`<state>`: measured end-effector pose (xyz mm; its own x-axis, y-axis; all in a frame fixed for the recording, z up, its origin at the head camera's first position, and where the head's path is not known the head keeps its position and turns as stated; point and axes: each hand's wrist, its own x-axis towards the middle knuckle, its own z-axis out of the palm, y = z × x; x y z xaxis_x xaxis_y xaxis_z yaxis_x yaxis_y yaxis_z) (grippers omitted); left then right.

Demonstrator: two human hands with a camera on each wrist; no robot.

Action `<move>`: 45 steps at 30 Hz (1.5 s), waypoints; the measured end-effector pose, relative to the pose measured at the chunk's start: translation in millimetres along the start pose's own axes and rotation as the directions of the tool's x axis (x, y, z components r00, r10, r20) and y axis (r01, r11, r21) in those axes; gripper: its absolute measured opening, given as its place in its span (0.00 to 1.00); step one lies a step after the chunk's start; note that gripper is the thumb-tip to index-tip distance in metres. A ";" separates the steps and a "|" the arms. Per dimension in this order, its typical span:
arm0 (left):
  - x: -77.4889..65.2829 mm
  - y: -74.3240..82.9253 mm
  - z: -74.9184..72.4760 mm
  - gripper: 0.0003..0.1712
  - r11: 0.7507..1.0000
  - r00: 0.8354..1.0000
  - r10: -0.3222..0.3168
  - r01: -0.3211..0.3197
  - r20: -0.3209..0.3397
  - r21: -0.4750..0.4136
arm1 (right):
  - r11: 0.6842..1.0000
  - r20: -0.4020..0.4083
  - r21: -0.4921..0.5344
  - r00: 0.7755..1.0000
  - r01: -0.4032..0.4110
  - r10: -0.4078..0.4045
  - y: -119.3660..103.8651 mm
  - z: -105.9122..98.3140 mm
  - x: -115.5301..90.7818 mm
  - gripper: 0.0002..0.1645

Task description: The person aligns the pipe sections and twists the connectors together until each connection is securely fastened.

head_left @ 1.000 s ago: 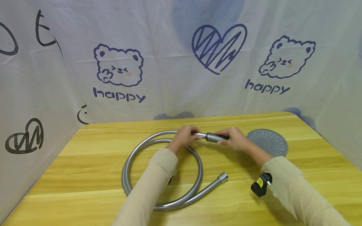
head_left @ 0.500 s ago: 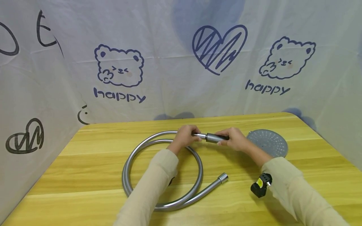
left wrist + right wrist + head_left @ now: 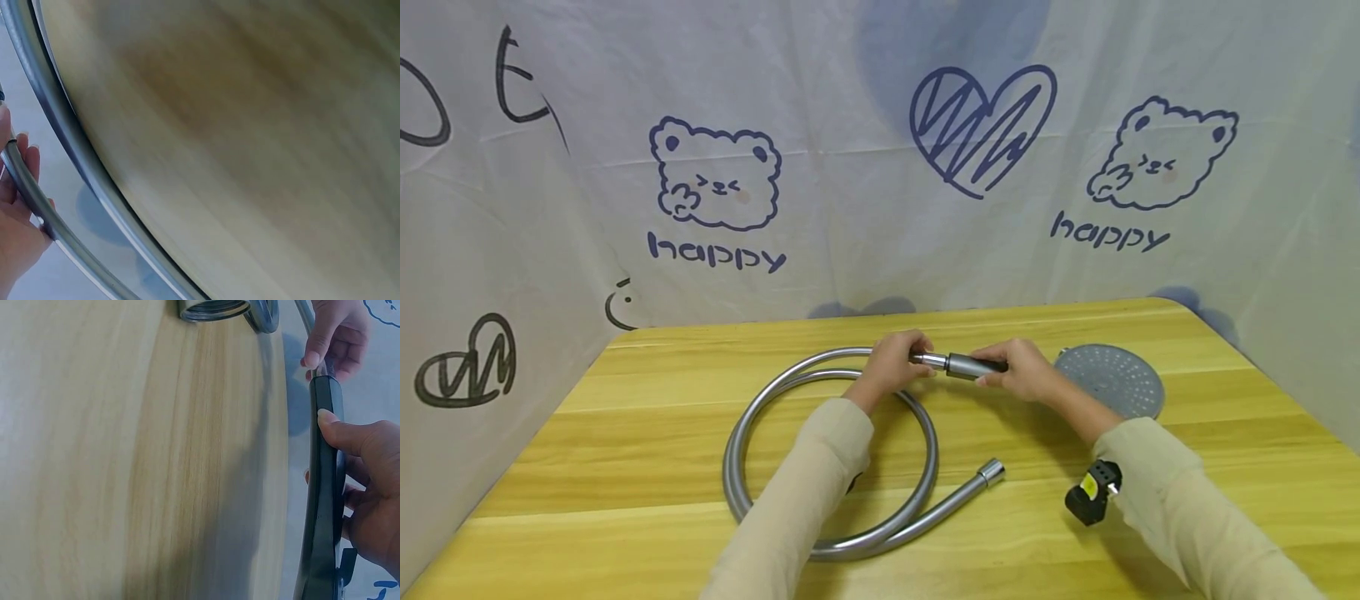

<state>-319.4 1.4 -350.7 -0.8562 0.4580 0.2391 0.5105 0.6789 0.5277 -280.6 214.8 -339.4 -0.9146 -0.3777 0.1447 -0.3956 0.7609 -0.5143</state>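
A grey shower head [image 3: 1108, 379] with a perforated round face lies at the right of the head view. My right hand [image 3: 1022, 367] grips its black and grey handle [image 3: 325, 487], thumb on top in the right wrist view. At the handle's tip, my left hand [image 3: 891, 362] pinches the chrome end [image 3: 934, 360] of a silver shower hose [image 3: 735, 458]. In the left wrist view the hose runs across the left palm [image 3: 22, 234]. Hose end and handle meet in line, the joint partly hidden by the left fingers. The hose's other chrome end [image 3: 992, 471] points right.
The hose lies coiled on a yellow wooden table [image 3: 625, 450], under and around the left forearm. White cloth [image 3: 842, 208] with drawn bears and hearts hangs behind and beside the table. A black wrist-worn device [image 3: 1092, 492] sits by the right cuff.
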 end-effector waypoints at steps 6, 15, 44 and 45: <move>0.6 -2.5 -1.4 0.20 0.999 0.999 0.022 -0.021 0.041 -0.027 | 1.000 -0.001 -0.009 1.000 0.010 -0.010 -1.7 -0.7 0.3 0.24; -0.5 -1.9 -2.9 0.21 0.998 0.995 0.038 -0.043 0.094 0.053 | 1.000 0.014 -0.014 1.000 0.013 -0.013 -4.9 -1.9 0.0 0.23; 1.1 0.1 -1.2 0.11 0.999 0.996 -0.025 0.023 0.089 0.029 | 1.000 0.014 0.001 1.000 0.025 -0.025 -3.9 -0.9 0.2 0.22; 1.1 0.7 -1.4 0.11 0.999 0.996 -0.029 0.027 0.088 0.028 | 1.000 0.015 0.002 1.000 0.027 -0.027 -4.0 -1.0 0.0 0.22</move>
<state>-320.1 1.6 -348.9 -0.8605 0.4867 0.1507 0.4893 0.7070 0.5106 -279.1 212.3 -336.4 -0.9022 -0.4059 0.1459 -0.4199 0.7494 -0.5119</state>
